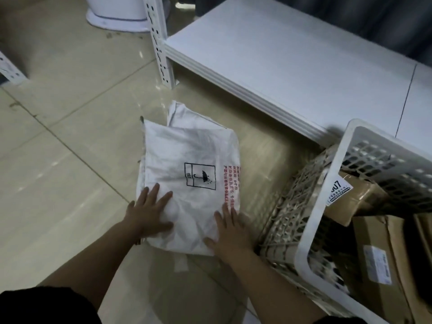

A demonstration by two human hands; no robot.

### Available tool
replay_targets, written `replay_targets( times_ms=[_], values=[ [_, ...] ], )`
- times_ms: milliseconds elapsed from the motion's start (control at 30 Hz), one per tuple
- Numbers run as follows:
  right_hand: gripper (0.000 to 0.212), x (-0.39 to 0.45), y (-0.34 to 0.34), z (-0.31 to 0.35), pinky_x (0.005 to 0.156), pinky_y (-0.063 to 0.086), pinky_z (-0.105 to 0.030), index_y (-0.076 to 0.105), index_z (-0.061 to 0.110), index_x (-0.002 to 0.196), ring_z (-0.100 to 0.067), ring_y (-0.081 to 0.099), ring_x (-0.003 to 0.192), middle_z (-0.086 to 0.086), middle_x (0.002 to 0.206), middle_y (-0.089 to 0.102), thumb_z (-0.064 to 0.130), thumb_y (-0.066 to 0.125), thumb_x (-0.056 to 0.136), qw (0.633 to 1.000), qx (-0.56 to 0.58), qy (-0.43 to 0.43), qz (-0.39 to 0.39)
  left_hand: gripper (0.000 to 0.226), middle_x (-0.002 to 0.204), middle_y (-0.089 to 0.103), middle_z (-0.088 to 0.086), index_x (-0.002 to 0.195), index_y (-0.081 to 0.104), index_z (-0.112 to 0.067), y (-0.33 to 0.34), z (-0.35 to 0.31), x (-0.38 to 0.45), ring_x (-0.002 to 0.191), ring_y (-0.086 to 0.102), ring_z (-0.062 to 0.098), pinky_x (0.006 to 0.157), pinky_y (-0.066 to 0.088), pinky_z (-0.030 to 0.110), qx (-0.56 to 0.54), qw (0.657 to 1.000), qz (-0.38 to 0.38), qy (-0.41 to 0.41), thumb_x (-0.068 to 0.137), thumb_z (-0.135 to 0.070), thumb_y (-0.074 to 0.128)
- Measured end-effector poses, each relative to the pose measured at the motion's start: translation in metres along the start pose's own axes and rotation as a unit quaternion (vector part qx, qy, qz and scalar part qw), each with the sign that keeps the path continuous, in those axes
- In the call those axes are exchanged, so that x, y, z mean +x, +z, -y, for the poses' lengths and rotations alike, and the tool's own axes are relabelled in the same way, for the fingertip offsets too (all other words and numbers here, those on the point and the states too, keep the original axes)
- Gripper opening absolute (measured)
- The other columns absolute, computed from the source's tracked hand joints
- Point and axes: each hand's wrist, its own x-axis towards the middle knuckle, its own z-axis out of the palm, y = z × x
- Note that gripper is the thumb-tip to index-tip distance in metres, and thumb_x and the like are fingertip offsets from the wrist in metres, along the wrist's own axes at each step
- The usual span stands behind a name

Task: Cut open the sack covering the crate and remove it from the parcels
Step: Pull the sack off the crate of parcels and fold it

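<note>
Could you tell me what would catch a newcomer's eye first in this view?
Probably the folded white sack lying flat on the tiled floor at centre, with an umbrella symbol and red print, and the left hand and right hand pressing flat on its near edge. Next, the white plastic crate at right, holding brown cardboard parcels, beside the low white shelf.

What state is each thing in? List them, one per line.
sack: off the crate, folded flat on the floor.
crate: uncovered, tilted, parcels inside.
parcels: in the crate, still sealed.
left hand: open, pressing the sack.
right hand: open, pressing the sack.
</note>
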Motion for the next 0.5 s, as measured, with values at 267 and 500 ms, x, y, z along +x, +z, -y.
replay_targets(
  times_ms=[267,500],
  values=[
    [0.079,0.002,-0.004,0.0,0.115,0.016,-0.052,0.008,0.027,0.153,-0.032,-0.002,0.148,-0.002,0.161,-0.009,0.041,0.054,0.09,0.998,-0.024,0.025,-0.062,0.085,0.148,0.04,0.018,0.137,0.051,-0.023,0.03,0.002,-0.043,0.137,0.034,0.043,0.105,0.022,0.07,0.146,0.958,-0.192,0.154,0.067,-0.072,0.051],
    [0.08,0.005,-0.006,0.004,0.088,0.051,-0.053,0.063,0.019,0.126,-0.033,0.054,0.125,-0.009,0.14,0.053,0.026,0.086,0.05,0.984,-0.054,-0.014,-0.17,0.071,0.144,0.046,0.017,0.131,0.057,-0.026,0.015,0.0,-0.003,0.127,0.043,0.048,0.085,0.045,0.064,0.08,0.987,-0.136,0.037,0.072,-0.065,0.049]
  ],
)
